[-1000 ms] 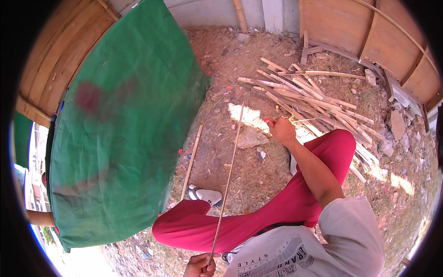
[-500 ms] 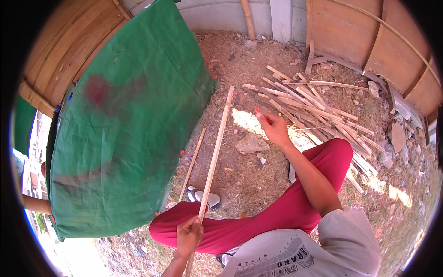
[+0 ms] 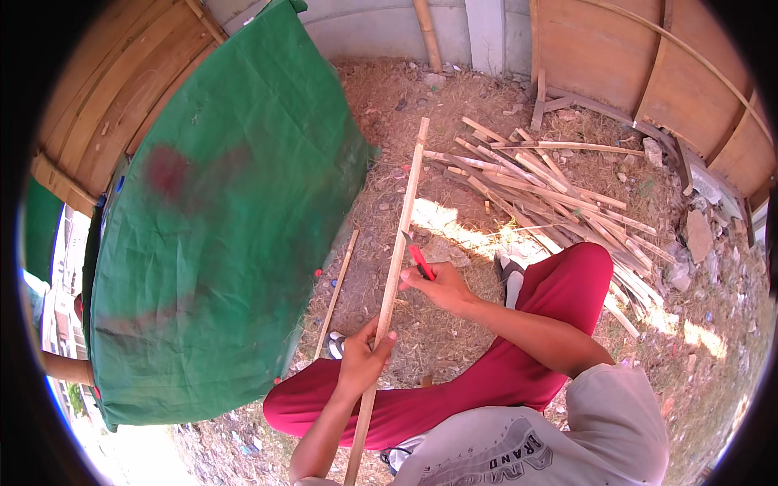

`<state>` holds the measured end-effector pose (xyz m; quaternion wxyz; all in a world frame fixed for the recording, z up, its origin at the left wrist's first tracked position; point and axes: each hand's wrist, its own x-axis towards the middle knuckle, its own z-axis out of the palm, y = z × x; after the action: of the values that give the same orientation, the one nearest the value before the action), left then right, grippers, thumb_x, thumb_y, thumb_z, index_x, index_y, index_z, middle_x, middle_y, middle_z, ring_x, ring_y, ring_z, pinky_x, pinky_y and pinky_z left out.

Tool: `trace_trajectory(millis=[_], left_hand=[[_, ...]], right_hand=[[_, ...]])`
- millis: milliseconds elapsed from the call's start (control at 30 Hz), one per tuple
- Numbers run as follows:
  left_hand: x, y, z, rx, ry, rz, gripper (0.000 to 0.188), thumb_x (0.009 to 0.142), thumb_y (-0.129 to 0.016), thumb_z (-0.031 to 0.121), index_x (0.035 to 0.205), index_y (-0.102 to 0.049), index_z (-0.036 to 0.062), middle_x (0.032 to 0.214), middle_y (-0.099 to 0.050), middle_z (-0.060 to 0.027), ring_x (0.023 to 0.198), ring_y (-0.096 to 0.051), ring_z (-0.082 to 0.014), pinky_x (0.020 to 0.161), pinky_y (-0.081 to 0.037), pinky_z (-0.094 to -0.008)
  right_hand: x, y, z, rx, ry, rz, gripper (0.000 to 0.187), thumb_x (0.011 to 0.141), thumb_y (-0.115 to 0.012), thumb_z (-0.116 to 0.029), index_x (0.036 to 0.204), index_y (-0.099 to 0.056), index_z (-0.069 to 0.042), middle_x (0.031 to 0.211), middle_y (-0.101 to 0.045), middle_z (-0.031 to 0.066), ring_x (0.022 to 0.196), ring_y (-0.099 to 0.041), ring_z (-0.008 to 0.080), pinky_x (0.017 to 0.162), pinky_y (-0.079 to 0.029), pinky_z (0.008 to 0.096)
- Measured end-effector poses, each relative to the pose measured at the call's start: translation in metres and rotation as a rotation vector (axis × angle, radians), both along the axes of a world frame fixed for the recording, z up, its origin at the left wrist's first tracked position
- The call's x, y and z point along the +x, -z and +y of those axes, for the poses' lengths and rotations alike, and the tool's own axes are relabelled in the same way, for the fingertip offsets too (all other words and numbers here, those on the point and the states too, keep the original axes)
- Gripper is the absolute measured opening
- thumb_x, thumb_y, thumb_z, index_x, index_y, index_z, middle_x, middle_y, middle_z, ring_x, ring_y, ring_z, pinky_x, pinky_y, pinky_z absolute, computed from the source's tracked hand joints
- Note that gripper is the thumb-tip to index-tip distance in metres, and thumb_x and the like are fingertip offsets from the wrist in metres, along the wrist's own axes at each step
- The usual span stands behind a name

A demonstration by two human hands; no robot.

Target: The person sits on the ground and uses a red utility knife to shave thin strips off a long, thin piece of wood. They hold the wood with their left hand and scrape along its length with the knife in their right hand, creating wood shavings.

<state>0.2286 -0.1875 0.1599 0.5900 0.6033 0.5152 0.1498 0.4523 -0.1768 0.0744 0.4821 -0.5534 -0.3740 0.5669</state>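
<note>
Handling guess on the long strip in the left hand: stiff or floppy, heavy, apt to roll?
Probably fairly stiff: the strip extends nearly straight beyond the left hand. Likely light: it looks slim for its length. Rolling seems unlikely: its visible face looks flat.

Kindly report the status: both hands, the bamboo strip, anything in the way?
Left hand gripping bamboo strip. Right hand holding red-handled knife, blade close to strip, contact unclear. Nothing seen blocking; bamboo pile on ground to the right.
</note>
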Motion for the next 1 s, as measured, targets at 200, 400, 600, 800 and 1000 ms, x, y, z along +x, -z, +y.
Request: trace_trajectory(millis=[200,400,600,800,1000], left_hand=[[0.008,0.016,0.016,0.044,0.16,-0.015,0.072,0.096,-0.073,0.022,0.153,-0.037,-0.0023,0.103,-0.065,-0.0103,0.082,-0.065,-0.0132,0.066,-0.054,-0.0286],[-0.025,0.002,-0.003,0.203,0.213,0.232,0.104,0.088,-0.081,0.036,0.158,-0.016,-0.0051,0.136,-0.057,-0.0238,0.118,-0.063,-0.0287,0.092,-0.054,-0.0411],[-0.064,-0.004,-0.031,0.294,0.195,0.416,0.088,0.086,-0.082,0.035,0.148,-0.036,-0.0067,0.124,-0.064,-0.0252,0.105,-0.069,-0.035,0.084,-0.057,-0.0406],[-0.063,0.004,-0.047,0.453,0.099,0.377,0.046,0.09,-0.078,0.021,0.125,-0.06,-0.0028,0.093,-0.072,-0.0219,0.084,-0.073,-0.039,0.074,-0.056,-0.0425],[-0.053,-0.011,-0.049,0.515,-0.038,0.355,0.024,0.09,-0.076,0.012,0.11,-0.069,-0.0007,0.085,-0.072,-0.02,0.076,-0.072,-0.0349,0.068,-0.055,-0.0403]], right_hand=[[-0.007,0.006,0.003,-0.049,0.103,0.074,0.028,0.093,-0.077,-0.03,0.088,-0.075,-0.003,0.067,-0.059,-0.0043,0.055,-0.042,0.004,0.049,-0.03,0.0274],[0.005,0.008,0.013,0.035,0.23,0.125,0.025,0.09,-0.08,-0.024,0.087,-0.075,0.0,0.068,-0.06,-0.0029,0.059,-0.046,0.0054,0.052,-0.033,0.0282],[0.02,-0.004,0.019,0.01,0.316,0.157,0.021,0.09,-0.08,-0.021,0.089,-0.074,0.0,0.067,-0.058,-0.0036,0.056,-0.044,0.0044,0.05,-0.032,0.0274],[0.03,-0.014,0.018,-0.022,0.271,0.219,0.017,0.092,-0.078,-0.017,0.09,-0.069,-0.003,0.063,-0.05,-0.0066,0.049,-0.039,0.0024,0.046,-0.028,0.0255],[0.037,-0.015,0.016,0.075,0.167,0.302,0.018,0.095,-0.075,-0.02,0.091,-0.068,-0.003,0.065,-0.051,-0.007,0.049,-0.039,0.0029,0.046,-0.029,0.0237]])
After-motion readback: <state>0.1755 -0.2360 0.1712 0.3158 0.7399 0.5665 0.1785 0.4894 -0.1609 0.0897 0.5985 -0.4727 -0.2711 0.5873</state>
